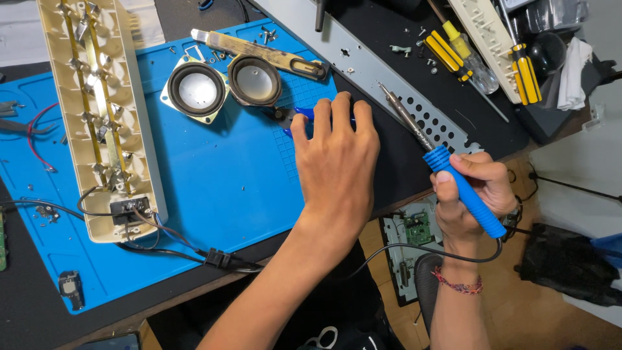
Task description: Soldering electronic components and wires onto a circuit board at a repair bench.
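My right hand (472, 188) grips the blue ribbed handle of a soldering iron (453, 181), whose metal tip points up-left over a perforated grey metal strip (389, 81). A black cord runs from the handle down below the table edge. My left hand (337, 155) lies palm-down on the right edge of the blue work mat (214, 194), its fingers resting on a small blue-handled tool (299, 116), probably cutters, that is mostly hidden under them. Two round speakers (223, 84) lie just left of the fingertips.
A long cream plastic housing (97, 110) with metal contacts and wires lies at the mat's left. Yellow-and-black screwdrivers (466, 55) and loose screws sit at the top right. A circuit board (414, 227) shows below the table edge. Pliers and a red wire lie at the far left.
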